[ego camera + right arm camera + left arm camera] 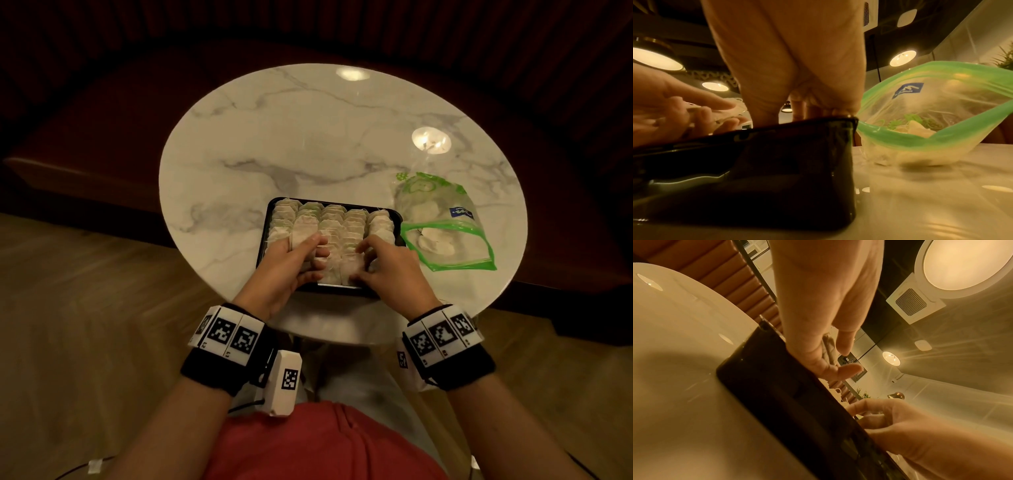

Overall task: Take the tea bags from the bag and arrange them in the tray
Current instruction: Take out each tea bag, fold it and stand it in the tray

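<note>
Head view: from above, facing forward and down at the round desk [308, 144], medium distance. Left wrist view: very low and close beside the black tray [777, 394], tilted up toward the ceiling. Right wrist view: at desk level, close against the tray wall, facing the bag [941, 100]. Shared by all three: tray and both hands

Tray [270, 219] sits on the table [308, 137] at the near edge, roughly centred. Tea bags [329, 219] fill it in rows running from far wall to near wall. Bag [442, 226] lies on the table just beside the tray's right wall, mouth toward the near edge, a few tea bags inside. Left hand [291, 263] and right hand [383, 267] both over the tray's near end, on the tea bags.
</note>
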Demonstrator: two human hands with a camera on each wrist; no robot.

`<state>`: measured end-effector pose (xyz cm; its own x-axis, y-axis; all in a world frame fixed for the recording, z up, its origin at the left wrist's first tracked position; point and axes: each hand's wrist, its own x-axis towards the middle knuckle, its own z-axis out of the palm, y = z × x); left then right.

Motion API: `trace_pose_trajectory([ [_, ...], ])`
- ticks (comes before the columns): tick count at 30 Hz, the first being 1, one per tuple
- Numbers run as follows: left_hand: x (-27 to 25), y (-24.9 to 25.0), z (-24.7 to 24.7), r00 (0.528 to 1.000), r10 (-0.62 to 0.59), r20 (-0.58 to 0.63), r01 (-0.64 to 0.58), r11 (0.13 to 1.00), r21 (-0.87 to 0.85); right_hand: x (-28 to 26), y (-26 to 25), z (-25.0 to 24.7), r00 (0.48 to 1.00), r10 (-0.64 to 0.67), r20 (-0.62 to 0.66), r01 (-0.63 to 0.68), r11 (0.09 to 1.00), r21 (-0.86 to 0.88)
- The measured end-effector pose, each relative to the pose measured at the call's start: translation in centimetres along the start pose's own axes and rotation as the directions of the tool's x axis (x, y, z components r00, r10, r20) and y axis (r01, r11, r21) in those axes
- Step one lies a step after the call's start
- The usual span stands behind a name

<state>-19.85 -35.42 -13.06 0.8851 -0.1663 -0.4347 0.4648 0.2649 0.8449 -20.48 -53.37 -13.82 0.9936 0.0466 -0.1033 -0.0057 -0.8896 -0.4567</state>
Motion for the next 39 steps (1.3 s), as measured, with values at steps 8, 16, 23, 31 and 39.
trace_pose_trajectory([
  [8, 0.0, -0.1, -0.2, 1.0, -0.009, 0.004, 0.009, 1.0, -0.006, 0.7, 0.1, -0.1, 0.996, -0.072, 0.052, 0.083, 0.962, -0.258],
  [16, 0.1, -0.1, -0.5, 1.0, -0.019, 0.014, 0.019, 1.0, 0.012, 1.0, -0.1, 0.4, 0.996, -0.079, -0.036, 0.062, 0.94, -0.335],
  [23, 0.1, -0.1, -0.9, 0.999, -0.009, 0.044, 0.007, 0.999, 0.043, 0.8, -0.1, 0.0, 0.996, -0.074, -0.04, 0.066, 0.982, -0.177],
  [31, -0.5, 0.2, -0.6, 0.985, 0.027, 0.171, -0.078, 0.951, 0.299, 0.8, -3.3, -2.0, 0.955, -0.227, -0.19, 0.287, 0.866, 0.409],
  [39, -0.8, 0.7, -0.9, 0.984, 0.029, 0.175, -0.079, 0.955, 0.284, 0.9, -2.8, -3.6, 0.977, -0.135, -0.162, 0.203, 0.81, 0.551],
])
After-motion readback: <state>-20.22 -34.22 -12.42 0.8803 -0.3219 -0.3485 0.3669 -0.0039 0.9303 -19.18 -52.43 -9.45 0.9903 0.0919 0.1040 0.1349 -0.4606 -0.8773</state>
